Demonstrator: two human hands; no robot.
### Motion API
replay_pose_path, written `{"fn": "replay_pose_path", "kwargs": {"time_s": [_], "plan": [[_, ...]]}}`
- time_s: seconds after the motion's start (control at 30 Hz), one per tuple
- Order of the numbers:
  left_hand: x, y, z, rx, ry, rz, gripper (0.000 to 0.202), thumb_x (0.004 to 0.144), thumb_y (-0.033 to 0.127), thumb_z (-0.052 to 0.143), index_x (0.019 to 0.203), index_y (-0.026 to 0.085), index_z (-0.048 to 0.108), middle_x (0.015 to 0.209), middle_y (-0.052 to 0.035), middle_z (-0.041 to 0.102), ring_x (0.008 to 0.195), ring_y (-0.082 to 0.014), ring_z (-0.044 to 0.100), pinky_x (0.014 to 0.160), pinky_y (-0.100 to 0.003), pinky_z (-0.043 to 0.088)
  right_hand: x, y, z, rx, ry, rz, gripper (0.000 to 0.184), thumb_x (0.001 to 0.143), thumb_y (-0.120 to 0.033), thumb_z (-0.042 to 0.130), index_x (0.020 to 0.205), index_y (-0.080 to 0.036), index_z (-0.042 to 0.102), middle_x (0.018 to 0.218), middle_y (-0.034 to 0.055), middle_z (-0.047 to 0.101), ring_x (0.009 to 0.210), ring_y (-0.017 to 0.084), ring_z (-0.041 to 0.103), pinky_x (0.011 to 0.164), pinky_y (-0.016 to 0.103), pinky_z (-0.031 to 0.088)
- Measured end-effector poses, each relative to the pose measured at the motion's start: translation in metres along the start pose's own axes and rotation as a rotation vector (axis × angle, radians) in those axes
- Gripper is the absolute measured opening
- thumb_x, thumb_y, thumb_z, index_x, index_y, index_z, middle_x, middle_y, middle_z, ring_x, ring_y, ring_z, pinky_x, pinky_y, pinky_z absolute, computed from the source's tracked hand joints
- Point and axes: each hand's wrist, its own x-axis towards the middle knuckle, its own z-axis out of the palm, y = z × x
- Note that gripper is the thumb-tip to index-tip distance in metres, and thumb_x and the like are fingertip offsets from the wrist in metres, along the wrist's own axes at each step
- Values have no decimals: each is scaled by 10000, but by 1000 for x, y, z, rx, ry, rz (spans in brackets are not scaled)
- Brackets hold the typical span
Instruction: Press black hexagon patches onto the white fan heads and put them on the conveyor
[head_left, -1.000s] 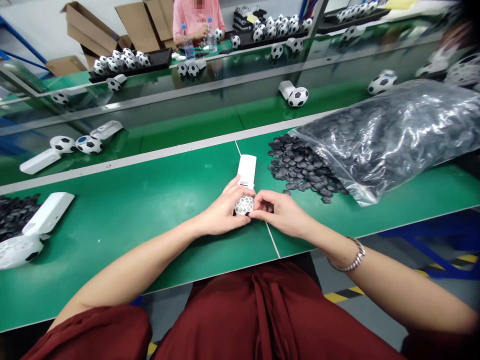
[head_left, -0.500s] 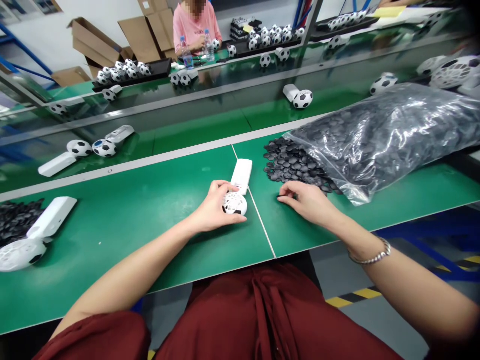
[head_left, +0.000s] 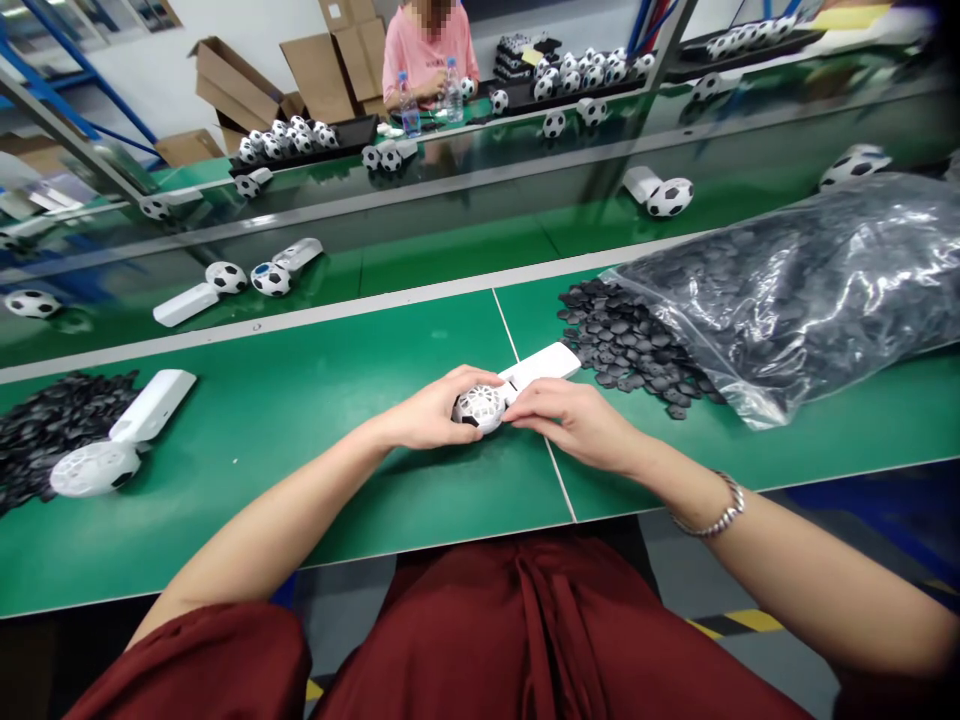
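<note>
A white ball-shaped shell with a flat white handle [head_left: 541, 364] lies on the green table [head_left: 300, 400] in front of me. My left hand [head_left: 427, 412] is curled round the ball end [head_left: 480, 406] and holds it. My right hand [head_left: 570, 420] presses its fingertips against the ball's right side, pinched together; whether a small black piece sits under them is hidden. Loose black hexagon pieces [head_left: 622, 340] lie just right of the handle.
A clear plastic bag [head_left: 810, 270] full of black pieces lies at the right. Another white shell [head_left: 112, 450] and a black pile [head_left: 45, 425] are at the left. Finished footballs [head_left: 270, 278] sit on the conveyor behind. A person in pink [head_left: 427, 50] sits opposite.
My right hand left the black pile and came back to the ball. The handle has swung from pointing away to pointing right.
</note>
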Motion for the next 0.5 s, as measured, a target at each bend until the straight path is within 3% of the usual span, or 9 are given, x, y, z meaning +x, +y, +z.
{"fn": "replay_pose_path", "kwargs": {"time_s": [0.27,0.5], "plan": [[0,6,9,-53,90,-40,589,626,250,686,1169,195,467,1203,-83,476,1135,-239,460,999,-397,345,8,3,5,-2,-5,-145,150,874,-164,481,885,-208,624,847,39,625,828,163,546,752,310,456],[4,12,25,-59,273,-72,400,659,225,645,1037,170,527,1080,-74,538,1035,-206,516,953,-364,389,17,9,6,54,-22,-87,68,842,-174,543,787,-187,579,760,23,613,759,159,535,721,309,428]]}}
